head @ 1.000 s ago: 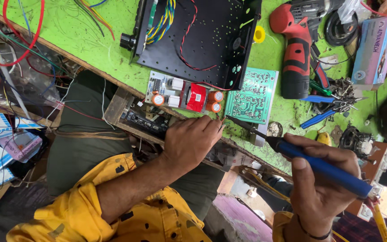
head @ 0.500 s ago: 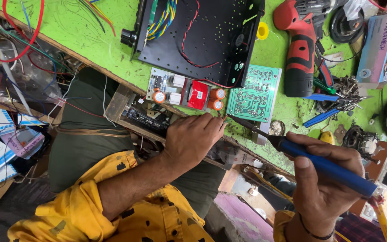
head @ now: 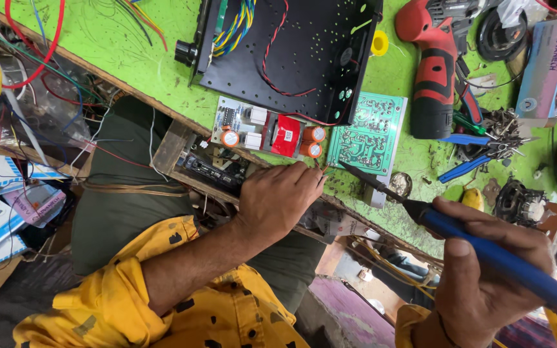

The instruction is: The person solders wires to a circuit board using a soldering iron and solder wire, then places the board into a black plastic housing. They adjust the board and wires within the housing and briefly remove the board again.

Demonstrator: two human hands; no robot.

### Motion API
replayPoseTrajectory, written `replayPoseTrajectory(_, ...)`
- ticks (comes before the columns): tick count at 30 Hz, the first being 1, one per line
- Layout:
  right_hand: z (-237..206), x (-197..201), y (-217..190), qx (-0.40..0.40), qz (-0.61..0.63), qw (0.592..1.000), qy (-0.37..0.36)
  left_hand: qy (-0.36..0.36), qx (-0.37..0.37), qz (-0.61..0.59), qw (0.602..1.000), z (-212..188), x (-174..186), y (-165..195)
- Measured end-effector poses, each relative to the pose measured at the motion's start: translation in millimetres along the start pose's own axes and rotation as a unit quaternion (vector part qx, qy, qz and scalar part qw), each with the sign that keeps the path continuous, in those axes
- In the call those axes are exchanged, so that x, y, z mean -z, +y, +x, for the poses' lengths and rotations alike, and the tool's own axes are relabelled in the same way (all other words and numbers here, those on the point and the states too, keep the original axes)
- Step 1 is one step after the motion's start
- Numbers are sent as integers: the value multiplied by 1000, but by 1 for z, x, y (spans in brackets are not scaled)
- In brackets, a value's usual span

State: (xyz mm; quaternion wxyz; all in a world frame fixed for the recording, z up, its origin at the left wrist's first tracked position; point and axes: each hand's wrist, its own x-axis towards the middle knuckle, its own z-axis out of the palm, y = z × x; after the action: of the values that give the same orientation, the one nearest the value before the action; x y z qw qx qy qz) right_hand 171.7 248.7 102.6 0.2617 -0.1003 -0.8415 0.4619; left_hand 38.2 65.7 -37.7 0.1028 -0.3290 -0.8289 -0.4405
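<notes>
Since the earlier pictures our two hands have drawn a little closer together: the soldering iron (head: 478,248) tip now sits nearer the fingertips of our left hand (head: 278,196), just off the lower left corner of the green circuit board (head: 370,132). From that we judge the joint is about to be touched rather than already worked.

Taking the green circuit board as our landmark, and going from big to small: the black metal chassis (head: 291,48) lies above and to its left, wires running across it. The red cordless drill (head: 434,64) stands just to the board's right, its body running up and down the view. The small white board with the red block and orange capacitors (head: 269,132) lies directly left of the green board, nearly touching it. Blue-handled pliers (head: 475,151) lie to the right, below the drill.

Our left hand rests below and left of the green board, fingers pinched narrowly on something thin; we cannot tell what. Our right hand (head: 485,277), below and right of the board, is wrapped firmly round the iron's blue handle. The iron's long axis runs diagonally, handle low at the right, tip pointing up and left toward the board's lower left corner.
</notes>
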Motion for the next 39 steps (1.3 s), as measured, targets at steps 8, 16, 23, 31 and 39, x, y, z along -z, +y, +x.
replayPoseTrajectory(8, -5, 11, 5, 11, -8, 1000, 6, 2, -1, 6, 1000, 0, -1, 0)
replayPoseTrajectory(16, -9, 22, 7, 42, -39, 998, 8, 7, -5, 11, 1000, -1, -3, 0)
replayPoseTrajectory(23, -15, 26, 4, 53, -44, 997, 33, 14, -15, 16, 1000, 3, 0, 1)
replayPoseTrajectory(31, -17, 35, 6, 59, -34, 997, 46, -55, 158, -268, 949, -6, 20, 12)
replayPoseTrajectory(39, -23, 38, 8, 58, -29, 996, 55, -42, 203, -445, 871, -15, 7, 9)
